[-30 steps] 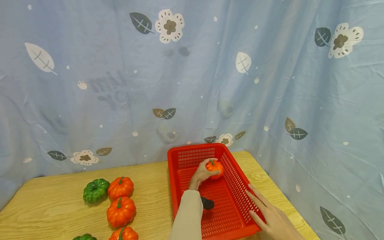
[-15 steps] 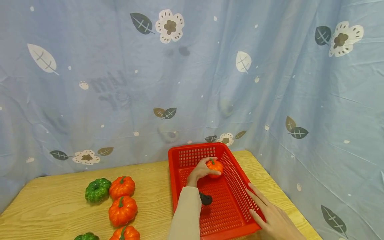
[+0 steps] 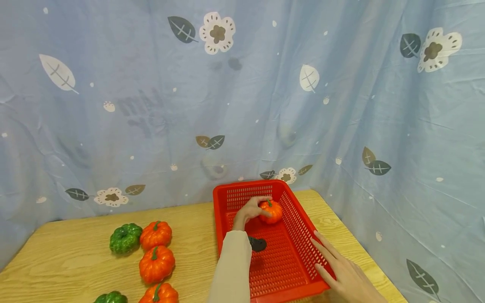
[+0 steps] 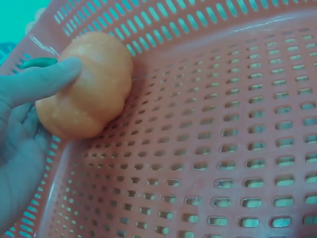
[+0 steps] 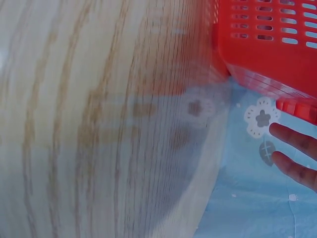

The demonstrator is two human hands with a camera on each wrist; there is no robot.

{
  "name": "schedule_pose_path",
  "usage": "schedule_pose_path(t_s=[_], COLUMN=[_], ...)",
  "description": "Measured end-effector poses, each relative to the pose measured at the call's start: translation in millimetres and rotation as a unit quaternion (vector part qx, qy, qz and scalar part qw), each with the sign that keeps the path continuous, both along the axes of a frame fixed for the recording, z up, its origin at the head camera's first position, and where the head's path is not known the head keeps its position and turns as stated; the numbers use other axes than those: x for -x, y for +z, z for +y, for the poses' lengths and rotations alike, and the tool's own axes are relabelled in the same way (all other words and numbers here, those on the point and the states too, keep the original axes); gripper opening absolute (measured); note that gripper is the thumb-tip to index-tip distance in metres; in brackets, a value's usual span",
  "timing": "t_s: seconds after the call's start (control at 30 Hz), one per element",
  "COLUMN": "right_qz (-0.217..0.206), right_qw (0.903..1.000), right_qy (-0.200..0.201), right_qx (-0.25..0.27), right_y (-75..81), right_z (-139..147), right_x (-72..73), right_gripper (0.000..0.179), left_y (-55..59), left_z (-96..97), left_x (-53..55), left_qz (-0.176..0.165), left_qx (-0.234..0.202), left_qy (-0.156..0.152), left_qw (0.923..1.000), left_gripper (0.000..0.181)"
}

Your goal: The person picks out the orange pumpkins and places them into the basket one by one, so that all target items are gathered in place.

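Note:
A small orange pumpkin [image 3: 275, 213] with a green stem sits in the far right part of a red slotted plastic basket [image 3: 242, 185]. My left hand [image 3: 249, 211] reaches in from the left and holds it; in the left wrist view the thumb [image 4: 68, 71] lies across the pumpkin's side near the stem, and the other fingers are partly hidden behind it. My right hand [image 3: 345, 272] is at the basket's right side near the front corner, its spread, straight fingers at the rim. In the right wrist view, two of its fingertips [image 5: 292, 138] show beside the basket.
On the wooden table [image 3: 68, 252], left of the basket, lie a green pumpkin [image 3: 125, 239] and orange pumpkins [image 3: 157, 264], with another green one [image 3: 111, 298] at the front edge. A black device [image 3: 257, 244] shows beside the left wrist. A blue patterned curtain [image 3: 151, 105] hangs behind and to the right.
My left hand has drawn back slightly to the left, so more of the pumpkin shows beyond the thumb. My right hand has stayed at the basket's side.

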State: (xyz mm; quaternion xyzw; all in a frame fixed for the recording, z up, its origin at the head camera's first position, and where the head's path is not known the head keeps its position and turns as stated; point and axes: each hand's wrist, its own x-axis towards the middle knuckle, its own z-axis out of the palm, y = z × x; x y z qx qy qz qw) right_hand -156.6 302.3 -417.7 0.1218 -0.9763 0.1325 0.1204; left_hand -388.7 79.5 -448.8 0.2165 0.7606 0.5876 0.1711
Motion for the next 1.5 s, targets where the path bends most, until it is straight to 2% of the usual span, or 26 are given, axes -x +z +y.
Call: schedule_pose_path(t_s=[0.2,0.23,0.57,0.67,0.8,0.9,1.03,1.17,1.27,1.4,1.5], right_qz=[-0.006,-0.006,-0.001,0.021,0.041,0.050,0.066,0.063,0.051,0.040,0.036], right_qw=[1.0000,1.0000,1.0000,0.9997,0.9989,0.9983,0.9971,0.9972,0.9980,0.9985,0.9986], right_qy=[-0.002,-0.002,0.003,0.012,0.024,0.030,0.037,0.040,0.039,0.035,0.035], right_qx=[-0.005,-0.005,-0.003,-0.005,-0.006,-0.009,-0.009,-0.001,0.005,0.015,0.020], right_y=[-0.3,-0.4,-1.1,-2.3,-3.5,-3.4,-1.5,0.0,-0.2,-1.2,-2.0], right_z=[-1,-1,-3,-3,-2,-1,2,3,2,1,0], right_x=[-1.3,-1.6,-3.6,-4.2,-4.0,-2.8,-0.3,1.0,0.7,-0.1,-1.2], right_gripper=[0.053,0.053,0.053,0.052,0.052,0.052,0.052,0.053,0.053,0.052,0.052], left_y=[3.0,9.9,18.9,22.2,30.1,42.9,70.7,101.3,120.0,136.8,144.8], left_z=[-2.0,-2.5,-8.1,-10.9,-16.3,-20.6,-26.1,-37.8,-50.5,-71.0,-89.2], left_x=[0.1,-5.2,-10.4,-9.4,-9.5,-10.8,-11.7,-16.2,-23.1,-34.6,-46.8], left_qz=[0.014,0.008,0.009,0.008,0.003,0.000,0.009,0.020,0.036,0.079,0.105], left_qx=[0.013,0.025,0.038,0.043,0.055,0.065,0.067,0.043,0.033,0.033,0.029], left_qy=[-0.008,-0.002,-0.005,0.006,0.036,0.049,0.049,0.029,0.006,-0.002,-0.001], left_qw=[0.9998,0.9997,0.9992,0.9990,0.9978,0.9967,0.9965,0.9985,0.9988,0.9963,0.9941], left_gripper=[0.056,0.056,0.062,0.061,0.058,0.055,0.055,0.058,0.060,0.060,0.058])
